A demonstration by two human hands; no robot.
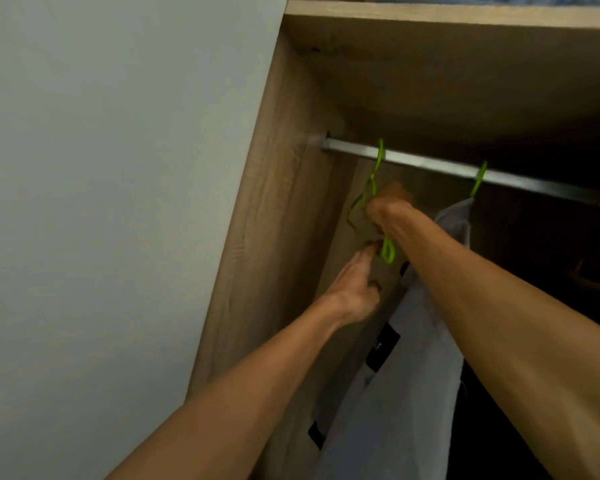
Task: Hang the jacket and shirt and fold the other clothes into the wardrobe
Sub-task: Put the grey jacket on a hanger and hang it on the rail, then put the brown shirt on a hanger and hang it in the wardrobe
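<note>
A metal rail (pixel 430 164) runs across the wardrobe under a wooden shelf. Two green hangers hook over it. The left, bare hanger (pixel 371 188) hangs near the wardrobe's left wall, and my right hand (pixel 388 209) is closed around its body. My left hand (pixel 354 289) reaches up just below it, fingertips pinching near the hanger's lower green loop (pixel 388 252). The second green hanger (pixel 478 180) carries a pale grey garment (pixel 406 375) with black tags, which hangs down beneath my right forearm.
The wardrobe's wooden left side panel (pixel 274 237) stands close to my left hand. A plain white wall (pixel 101 202) fills the left. The shelf board (pixel 465 15) is overhead with blue fabric on top. The wardrobe's right interior is dark.
</note>
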